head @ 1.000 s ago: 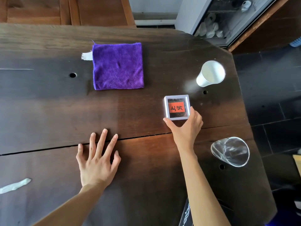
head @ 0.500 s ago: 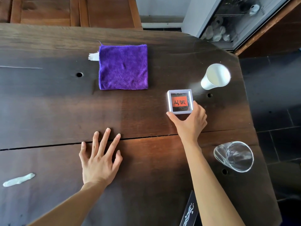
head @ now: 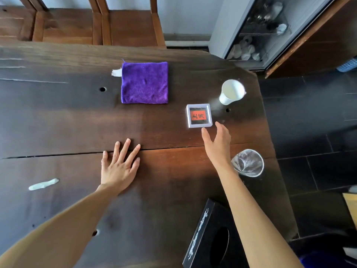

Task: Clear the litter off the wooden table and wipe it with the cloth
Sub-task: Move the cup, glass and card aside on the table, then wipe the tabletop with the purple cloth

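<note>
The left hand (head: pixel 118 167) lies flat on the wooden table (head: pixel 58 122), palm down and fingers spread, across the long crack in the top. It holds nothing; I judge it is there only to steady the person who leans forward.

The right hand (head: pixel 217 145) is open, with the thumb and the fingers apart, and it has nothing in its grasp. Its fingertips (head: pixel 204 130) are just beside the near edge of a small white box (head: pixel 199 115) with a red label, and I cannot tell if they touch it or not. The box sits flat on the table, near the right edge. The hand is shaped as for a pinch on the 2 sides of the box, so I think the box is what the hand deals with now.

A white paper cup (head: pixel 231 92) lies on its side behind the box, and a clear glass (head: pixel 248 163) lies tipped near the right wrist. A pale scrap (head: pixel 44 184) lies far to the left. These 3 look like litter not yet cleared.

The purple cloth (head: pixel 144 83) is folded flat, well apart from both hands, with its white tag out at the left. It seems to wait there for the wiping, which should come after the clearing. A black box (head: pixel 210 236) stands at the near edge.
</note>
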Demonstrator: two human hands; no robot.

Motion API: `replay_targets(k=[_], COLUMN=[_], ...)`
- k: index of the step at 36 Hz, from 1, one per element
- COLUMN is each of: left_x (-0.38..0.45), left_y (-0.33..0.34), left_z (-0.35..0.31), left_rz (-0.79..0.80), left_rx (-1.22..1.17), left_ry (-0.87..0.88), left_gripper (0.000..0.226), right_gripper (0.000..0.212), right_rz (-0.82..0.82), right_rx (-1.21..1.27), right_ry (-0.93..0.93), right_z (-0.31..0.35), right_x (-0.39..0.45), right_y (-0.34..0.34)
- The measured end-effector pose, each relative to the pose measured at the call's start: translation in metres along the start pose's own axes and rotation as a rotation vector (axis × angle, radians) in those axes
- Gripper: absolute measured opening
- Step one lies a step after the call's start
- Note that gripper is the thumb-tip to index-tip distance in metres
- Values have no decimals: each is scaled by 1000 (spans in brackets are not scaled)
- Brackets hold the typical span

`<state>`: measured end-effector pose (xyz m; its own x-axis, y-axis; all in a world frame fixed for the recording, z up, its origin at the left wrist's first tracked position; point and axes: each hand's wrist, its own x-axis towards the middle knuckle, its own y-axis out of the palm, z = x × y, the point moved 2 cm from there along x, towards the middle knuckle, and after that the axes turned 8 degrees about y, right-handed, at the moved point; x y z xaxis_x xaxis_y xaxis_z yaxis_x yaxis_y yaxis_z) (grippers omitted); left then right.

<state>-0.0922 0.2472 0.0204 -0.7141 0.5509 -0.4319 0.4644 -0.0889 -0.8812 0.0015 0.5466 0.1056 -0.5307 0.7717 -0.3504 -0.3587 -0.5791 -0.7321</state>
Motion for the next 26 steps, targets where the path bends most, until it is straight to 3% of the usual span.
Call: replay_targets(k=[8,19,22,26], left_x=[-24,-153,-193,-239], left_y=[-96,-132,-137,-145], left_z=[-39,-104,-114,-120], left_rz=[203,-260,-401,-508], left_rx=[-232,-362,-294,-212], left_ry=[-167,26,111,82], left_gripper=[39,38,40,44], right_gripper=[57,57,62,71], right_rz=[30,62,62,85], right_rx=[-68,-323,-372,-388], right_ry=[-139,-331,-433,-521], right_z=[16,28,28,28], right_x=[-48,-128,-164,-202], right_y=[-50,-122,-131,-136])
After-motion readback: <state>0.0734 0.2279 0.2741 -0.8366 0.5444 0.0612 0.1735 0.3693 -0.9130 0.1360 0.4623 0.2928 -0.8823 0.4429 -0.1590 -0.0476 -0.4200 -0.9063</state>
